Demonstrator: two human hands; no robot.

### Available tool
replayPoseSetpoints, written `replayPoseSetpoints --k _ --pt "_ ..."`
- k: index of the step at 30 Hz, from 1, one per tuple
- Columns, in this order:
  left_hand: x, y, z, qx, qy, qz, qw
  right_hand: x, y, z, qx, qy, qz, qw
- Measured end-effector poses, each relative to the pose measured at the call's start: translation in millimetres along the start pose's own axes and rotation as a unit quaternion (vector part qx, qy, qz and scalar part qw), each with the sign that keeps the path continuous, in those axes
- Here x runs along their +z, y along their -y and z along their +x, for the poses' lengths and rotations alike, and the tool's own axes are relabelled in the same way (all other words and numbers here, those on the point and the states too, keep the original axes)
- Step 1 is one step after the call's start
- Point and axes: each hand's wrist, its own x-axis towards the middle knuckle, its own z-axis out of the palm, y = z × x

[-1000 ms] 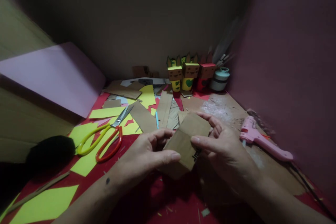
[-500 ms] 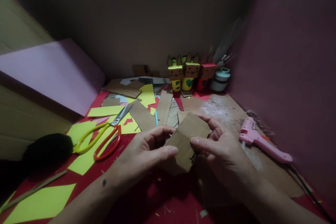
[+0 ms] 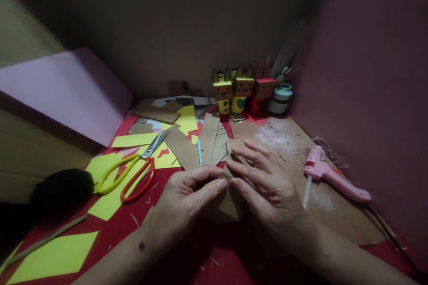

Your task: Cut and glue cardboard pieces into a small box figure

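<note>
Low over the red tabletop, a small brown cardboard piece (image 3: 227, 205) is between my two hands, largely covered by them. My left hand (image 3: 190, 196) pinches its left edge between thumb and forefinger. Thumb at the near face and fingers reaching over the far side, my right hand (image 3: 267, 182) grips the piece from the right. The two thumb tips almost meet at a raised corner or fold; which of these it is, I cannot tell. Nearest to the left hand lie scissors (image 3: 143, 162) with one yellow and one red handle, blades apart.
Cardboard strips (image 3: 182, 147) and yellow paper (image 3: 53, 256) litter the left and middle. Several cardboard-headed figures (image 3: 239, 91) stand at the back beside a pale blue jar (image 3: 280, 98). A pink glue gun (image 3: 329, 173) lies on a cardboard sheet (image 3: 347, 227) at right, its cord trailing.
The cardboard piece has been turned and lowered, and its printed marking is out of sight. My right hand has moved over it with fingers further forward; the thumbs have come closer together.
</note>
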Motion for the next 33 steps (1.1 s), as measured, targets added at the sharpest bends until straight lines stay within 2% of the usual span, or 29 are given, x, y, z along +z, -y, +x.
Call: replayPoseSetpoints --k 3,7,12,20,27,33 --pt "1.1 2.5 0.2 0.047 -0.008 0.050 0.998 2.5 -1.7 0.1 -0.007 -0.007 0.017 1.000" --pt "3.5 4.6 1.5 0.105 -0.018 0.058 0.993 4.2 0.5 1.3 -0.013 -0.027 0.050 0.998" --pt "6.3 4.5 0.5 0.137 -0.032 0.057 0.988 5.6 3.0 0.8 -0.001 -0.035 0.086 0.996" --pt "6.1 10.1 -1.1 0.201 -0.026 0.119 0.972 6.9 4.0 -1.9 -0.037 -0.038 0.057 0.997" --pt "3.4 13.2 -3.8 0.195 0.000 0.169 0.966 6.1 7.3 -0.8 -0.014 -0.022 0.070 0.997" --pt "6.7 11.7 -5.5 0.214 -0.020 0.198 0.956 9.6 6.7 0.0 -0.012 -0.034 0.098 0.995"
